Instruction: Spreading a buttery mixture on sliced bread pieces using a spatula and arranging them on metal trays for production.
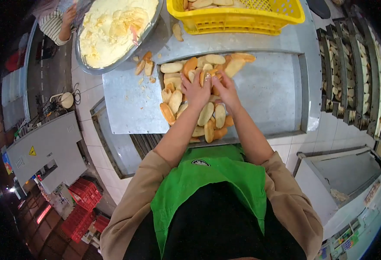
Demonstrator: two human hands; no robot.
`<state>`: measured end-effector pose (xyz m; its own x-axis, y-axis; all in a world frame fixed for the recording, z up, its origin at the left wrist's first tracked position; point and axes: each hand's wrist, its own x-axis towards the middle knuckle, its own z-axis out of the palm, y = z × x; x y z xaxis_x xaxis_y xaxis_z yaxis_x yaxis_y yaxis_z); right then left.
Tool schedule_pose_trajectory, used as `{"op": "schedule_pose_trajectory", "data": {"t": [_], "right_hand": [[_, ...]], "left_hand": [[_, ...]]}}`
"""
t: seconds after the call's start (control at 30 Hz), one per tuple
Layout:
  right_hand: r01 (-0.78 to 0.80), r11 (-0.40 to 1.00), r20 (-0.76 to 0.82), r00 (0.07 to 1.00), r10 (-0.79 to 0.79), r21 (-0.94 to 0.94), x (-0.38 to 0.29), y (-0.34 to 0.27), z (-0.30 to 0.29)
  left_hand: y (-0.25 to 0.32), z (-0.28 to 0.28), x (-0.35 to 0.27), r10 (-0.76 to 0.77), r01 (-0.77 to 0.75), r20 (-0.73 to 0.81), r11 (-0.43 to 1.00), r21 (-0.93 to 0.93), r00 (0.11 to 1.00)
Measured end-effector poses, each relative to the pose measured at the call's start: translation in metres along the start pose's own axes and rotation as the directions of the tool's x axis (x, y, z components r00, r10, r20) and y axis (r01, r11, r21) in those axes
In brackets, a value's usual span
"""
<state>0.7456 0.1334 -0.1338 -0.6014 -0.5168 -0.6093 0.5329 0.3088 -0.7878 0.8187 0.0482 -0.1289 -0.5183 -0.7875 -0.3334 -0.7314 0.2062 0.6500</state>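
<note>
Sliced bread pieces (206, 114), with pale cut faces and golden crusts, lie heaped in the left half of a shallow metal tray (265, 97). My left hand (197, 92) reaches into the upper part of the heap, its fingers curled over a few pieces. Close beside it, my right hand (227, 91) grips bread from the other side, thumb towards the left hand. Between the two hands some slices (204, 78) stand on edge, partly hidden by the fingers. Larger pieces (236, 65) rest just beyond my right hand.
A big bowl of pale cream (109, 35) stands at the upper left. Beyond the tray sits a yellow plastic crate (232, 21) with bread. Loose pieces (144, 65) and crumbs lie on the metal table (132, 107). Stacked trays (343, 68) stand right. Another person's hand (68, 14) shows top left.
</note>
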Motion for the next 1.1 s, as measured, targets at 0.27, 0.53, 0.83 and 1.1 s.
{"op": "schedule_pose_trajectory", "data": {"t": [0.27,0.53,0.83,1.1], "right_hand": [[-0.17,0.977,0.098,0.983,0.158,0.127,-0.025,-0.04,0.0],[0.299,0.917,0.081,0.941,-0.33,0.263,-0.025,-0.121,-0.02],[0.338,0.934,0.093,0.94,-0.329,-0.113,0.064,-0.277,-0.027],[0.328,0.583,0.052,0.897,-0.438,-0.743,0.048,-0.09,-0.084]], "left_hand": [[-0.008,0.006,0.003,-0.188,0.247,0.193,0.904,-0.349,0.963],[0.103,-0.056,0.001,0.123,0.121,0.217,0.528,-0.84,0.968],[0.237,-0.143,0.1,0.311,-0.125,0.169,0.736,-0.665,0.935],[0.021,-0.107,0.029,0.196,-0.196,-0.008,0.974,-0.117,0.981]]}}
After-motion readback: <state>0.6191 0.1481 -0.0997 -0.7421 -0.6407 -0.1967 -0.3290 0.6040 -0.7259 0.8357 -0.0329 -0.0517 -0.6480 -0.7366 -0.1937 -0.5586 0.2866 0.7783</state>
